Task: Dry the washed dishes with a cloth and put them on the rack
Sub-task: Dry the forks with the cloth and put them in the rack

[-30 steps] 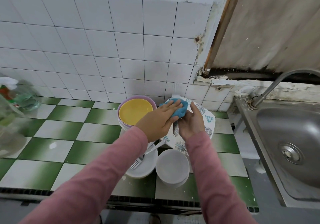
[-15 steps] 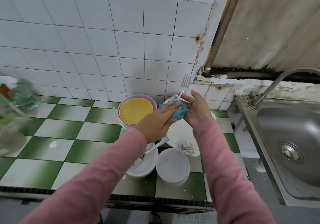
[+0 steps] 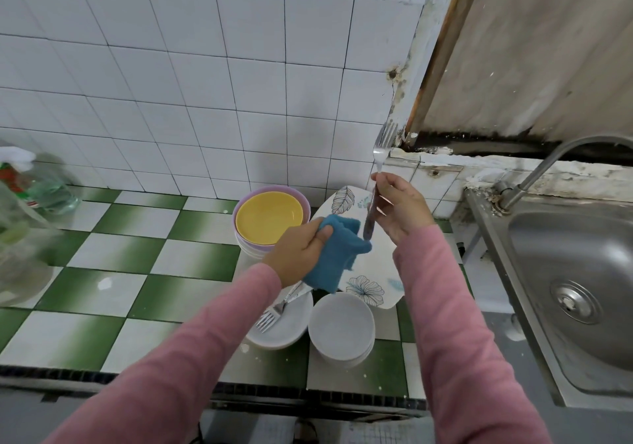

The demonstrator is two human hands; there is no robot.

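**Fork drying in progress; rack not in view**

Head view, the only one.

- The right hand (image 3: 400,203) pinches a fork (image 3: 380,155) by the upper part of its handle, tines up, roughly upright and raised above the dishes near the back edge of the counter (image 3: 113,248). My reading: holding it high on the handle leaves the lower handle free for wiping.
- The left hand (image 3: 301,251) is closed round a bunched blue cloth (image 3: 337,255), fingers curled into its folds. The cloth's upper fold meets the bottom end of the fork handle. I cannot tell whether it wraps the tip or only touches it.
- Both hands work over a floral plate (image 3: 373,268), which lies near the counter's right edge beside the sink (image 3: 561,248). Any drips would land on the dishes, not the tiles.
- Waiting items: a yellow bowl (image 3: 269,217) nested in a pale purple stack just left of the floral plate. At the front edge, a white bowl (image 3: 291,330) holds spare forks (image 3: 274,311), and just to its right stands a stack of white dishes (image 3: 342,327).
- At the far left edge there is a blurred spray bottle (image 3: 20,183), well apart from the work.

Judgement: this is the drying step on one fork, early in the task, since most pieces sit unracked. Next the cloth should be drawn along the whole handle and the tines. No rack shows here, so I will need to find one before setting anything down. Risk: a wet metal handle held in a light pinch may slip onto the plate below.
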